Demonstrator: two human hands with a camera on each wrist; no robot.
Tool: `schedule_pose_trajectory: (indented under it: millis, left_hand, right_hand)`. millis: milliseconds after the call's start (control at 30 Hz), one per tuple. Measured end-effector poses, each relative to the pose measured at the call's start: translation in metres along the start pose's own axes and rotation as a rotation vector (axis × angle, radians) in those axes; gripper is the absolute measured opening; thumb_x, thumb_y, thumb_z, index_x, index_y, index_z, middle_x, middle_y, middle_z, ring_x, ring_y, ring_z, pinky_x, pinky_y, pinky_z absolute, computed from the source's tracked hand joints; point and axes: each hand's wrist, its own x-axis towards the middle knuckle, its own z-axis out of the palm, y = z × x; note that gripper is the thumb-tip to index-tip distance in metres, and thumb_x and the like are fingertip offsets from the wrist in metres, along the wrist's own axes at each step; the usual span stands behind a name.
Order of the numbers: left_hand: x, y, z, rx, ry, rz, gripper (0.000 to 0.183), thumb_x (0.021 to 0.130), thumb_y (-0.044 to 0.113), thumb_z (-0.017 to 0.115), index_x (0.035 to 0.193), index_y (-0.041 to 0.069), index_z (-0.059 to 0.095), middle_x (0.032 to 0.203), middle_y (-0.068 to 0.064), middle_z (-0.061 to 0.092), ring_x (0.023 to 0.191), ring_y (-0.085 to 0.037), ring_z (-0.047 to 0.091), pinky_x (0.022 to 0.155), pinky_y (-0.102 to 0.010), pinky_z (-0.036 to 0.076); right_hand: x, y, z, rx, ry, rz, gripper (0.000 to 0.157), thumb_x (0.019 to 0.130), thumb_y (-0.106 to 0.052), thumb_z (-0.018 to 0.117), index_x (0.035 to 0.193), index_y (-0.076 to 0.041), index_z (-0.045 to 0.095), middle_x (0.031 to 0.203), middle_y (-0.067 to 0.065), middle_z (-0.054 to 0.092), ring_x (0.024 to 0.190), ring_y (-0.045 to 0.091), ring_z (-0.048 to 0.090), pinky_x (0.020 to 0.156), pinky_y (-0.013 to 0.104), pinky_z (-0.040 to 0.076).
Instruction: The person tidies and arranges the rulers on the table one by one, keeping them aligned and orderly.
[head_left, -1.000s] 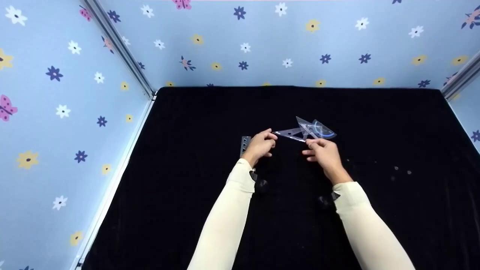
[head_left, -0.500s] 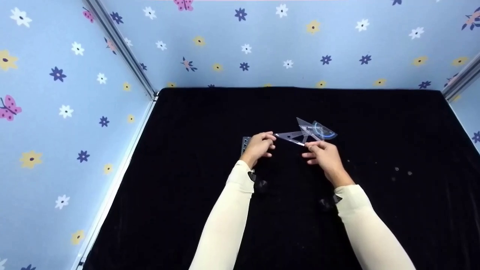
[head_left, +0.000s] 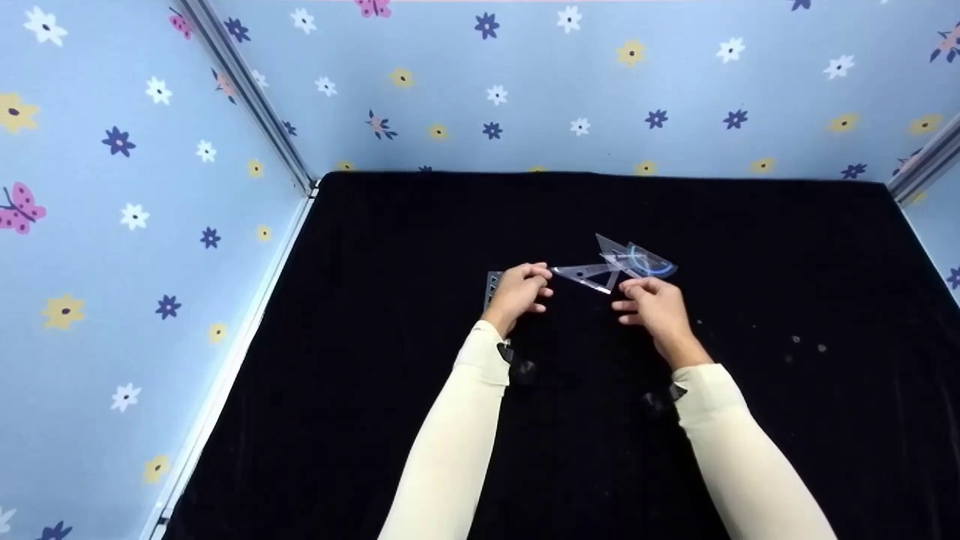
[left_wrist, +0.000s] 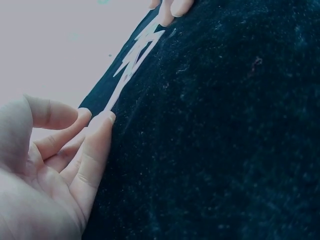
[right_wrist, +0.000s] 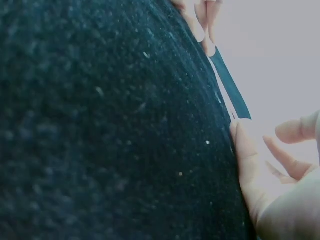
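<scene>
My left hand (head_left: 519, 291) pinches the narrow left tip of a clear triangular set square (head_left: 577, 271) between thumb and forefinger. In the left wrist view the set square (left_wrist: 132, 65) runs thin and pale away from those fingertips. My right hand (head_left: 658, 309) has its fingertips close to the lower end of a second clear set square (head_left: 609, 243); the first set square's right corner lies bare beside it. A clear protractor (head_left: 660, 265) with a blue arc overlaps the second set square. Partly hidden behind my left hand is a ruler-like strip (head_left: 493, 281) with triangular cut-outs.
Black cloth (head_left: 420, 390) covers the table, with a few small pale specks (head_left: 808, 343) at the right. A blue flowered wall panel (head_left: 525, 75) rises at the back, and another (head_left: 97, 270) along the left with a metal post at the corner.
My right hand has shifted slightly right, off the first set square's right corner, which now shows. That corner sits a little lower than a second ago. My left hand stays almost in place.
</scene>
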Motion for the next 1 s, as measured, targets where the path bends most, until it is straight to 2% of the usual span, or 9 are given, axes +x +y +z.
schedule_pose_trajectory:
  millis: [133, 200, 267, 467, 633, 800, 933, 1000]
  left_hand:
    - [0.0, 0.001, 0.0, -0.007, 0.001, -0.002, 0.026, 0.108, 0.003, 0.057, 0.125, -0.008, 0.074, 0.165, -0.014, 0.064, 0.085, -0.005, 0.067, 0.057, -0.013, 0.056]
    - [-0.001, 0.001, -0.001, -0.009, -0.001, -0.003, 0.026, 0.109, 0.004, 0.057, 0.125, -0.008, 0.074, 0.166, -0.014, 0.064, 0.085, -0.005, 0.067, 0.058, -0.013, 0.056]
    - [-0.001, 0.001, -0.001, -0.008, -0.004, -0.002, 0.026, 0.109, 0.004, 0.058, 0.125, -0.008, 0.076, 0.166, -0.013, 0.063, 0.086, -0.005, 0.067, 0.059, -0.013, 0.057]
    - [-0.001, -0.001, -0.004, -0.006, -0.02, -0.003, 0.03, 0.105, -0.001, 0.056, 0.125, -0.008, 0.078, 0.167, -0.012, 0.061, 0.088, -0.006, 0.069, 0.061, -0.014, 0.059]
    - [-0.002, -0.004, -0.004, -0.051, 0.018, 0.011, 0.028, 0.109, 0.001, 0.057, 0.126, -0.009, 0.078, 0.163, -0.014, 0.065, 0.089, -0.008, 0.074, 0.066, -0.017, 0.064]
    - [-0.003, -0.005, -0.003, -0.077, 0.054, 0.011, 0.033, 0.109, 0.0, 0.053, 0.131, -0.007, 0.076, 0.152, -0.02, 0.073, 0.089, -0.011, 0.077, 0.067, -0.02, 0.066]
    - [-0.003, -0.001, -0.003, -0.059, 0.034, -0.006, 0.04, 0.105, -0.001, 0.05, 0.139, -0.004, 0.072, 0.145, -0.023, 0.073, 0.088, -0.011, 0.075, 0.066, -0.019, 0.065]
    - [-0.003, 0.001, -0.004, -0.064, 0.02, -0.021, 0.041, 0.105, 0.0, 0.05, 0.141, -0.003, 0.07, 0.147, -0.021, 0.072, 0.088, -0.01, 0.073, 0.066, -0.018, 0.064]
  right_hand:
    - [0.004, -0.002, 0.002, 0.003, 0.002, 0.001, 0.029, 0.111, -0.001, 0.052, 0.133, 0.013, 0.065, 0.158, 0.027, 0.061, 0.073, 0.0, 0.076, 0.064, 0.018, 0.065]
    - [0.006, -0.003, 0.003, 0.004, 0.0, -0.002, 0.031, 0.111, -0.001, 0.052, 0.136, 0.015, 0.062, 0.171, 0.029, 0.051, 0.071, -0.001, 0.075, 0.063, 0.017, 0.064]
    - [0.008, -0.003, 0.003, 0.004, -0.003, -0.008, 0.031, 0.111, 0.0, 0.051, 0.135, 0.016, 0.062, 0.176, 0.028, 0.046, 0.07, -0.002, 0.074, 0.062, 0.017, 0.063]
    - [0.013, -0.003, 0.004, -0.048, -0.014, -0.014, 0.033, 0.112, -0.001, 0.051, 0.137, 0.016, 0.062, 0.181, 0.022, 0.04, 0.071, -0.004, 0.073, 0.061, 0.016, 0.062]
    - [0.013, -0.002, 0.004, -0.07, -0.024, -0.016, 0.037, 0.112, -0.003, 0.05, 0.141, 0.017, 0.061, 0.182, 0.02, 0.039, 0.071, -0.004, 0.073, 0.062, 0.015, 0.062]
    - [0.012, -0.002, 0.006, -0.053, -0.033, -0.021, 0.038, 0.111, -0.001, 0.049, 0.143, 0.018, 0.06, 0.181, 0.022, 0.039, 0.07, -0.004, 0.075, 0.061, 0.016, 0.062]
    - [0.01, 0.0, 0.008, -0.013, -0.034, -0.02, 0.035, 0.111, 0.0, 0.049, 0.138, 0.017, 0.062, 0.18, 0.026, 0.039, 0.069, -0.002, 0.077, 0.061, 0.017, 0.063]
    - [0.01, 0.001, 0.01, 0.002, -0.035, -0.023, 0.032, 0.111, 0.001, 0.05, 0.134, 0.016, 0.064, 0.179, 0.027, 0.039, 0.069, -0.001, 0.077, 0.061, 0.018, 0.063]
